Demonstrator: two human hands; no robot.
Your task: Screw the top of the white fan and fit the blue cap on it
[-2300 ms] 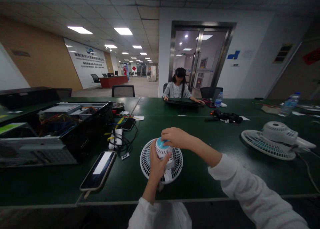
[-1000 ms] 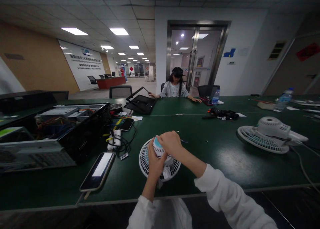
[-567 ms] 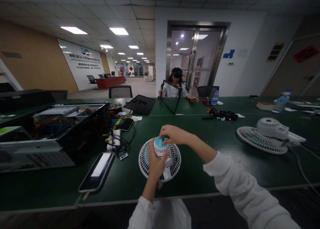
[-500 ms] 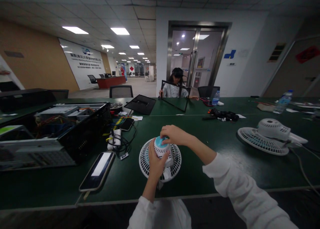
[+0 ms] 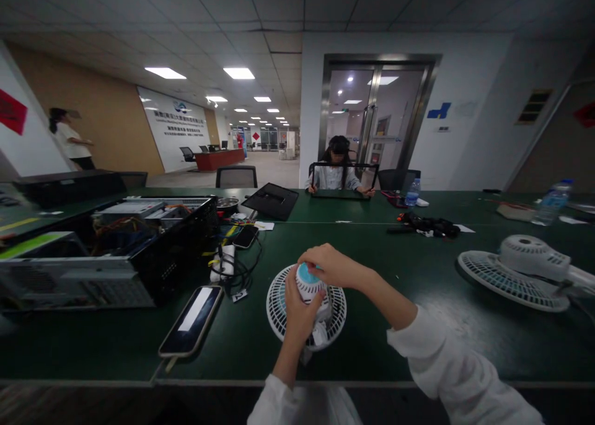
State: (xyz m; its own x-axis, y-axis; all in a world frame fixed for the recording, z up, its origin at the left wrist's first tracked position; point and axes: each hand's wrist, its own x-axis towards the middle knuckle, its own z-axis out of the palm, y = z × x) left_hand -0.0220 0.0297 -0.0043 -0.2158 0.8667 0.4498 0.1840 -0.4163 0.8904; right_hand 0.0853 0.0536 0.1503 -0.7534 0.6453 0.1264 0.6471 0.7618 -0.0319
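A white fan (image 5: 341, 304) lies grille-down on the green table before me, its motor housing pointing up. My left hand (image 5: 299, 307) is wrapped round the side of that housing, thumb on the near right side. From above, my right hand (image 5: 328, 265) closes its fingers on the light-blue cap (image 5: 307, 272) at the top of the housing. The fingers hide part of the cap. I cannot make out anything else between the right fingertips.
An opened computer case (image 5: 139, 251) stands at left, with a phone (image 5: 191, 321) in front of it. Cables (image 5: 239, 276) lie beside a white power strip. Another fan (image 5: 515, 282) lies at right. Across the table a person (image 5: 339, 165) holds a black frame (image 5: 344, 196); another person (image 5: 72, 140) is far left.
My view has shifted left and up, so the table items appear lower and further right. Both hands stay on the fan. Across the table, the person has turned the black frame level.
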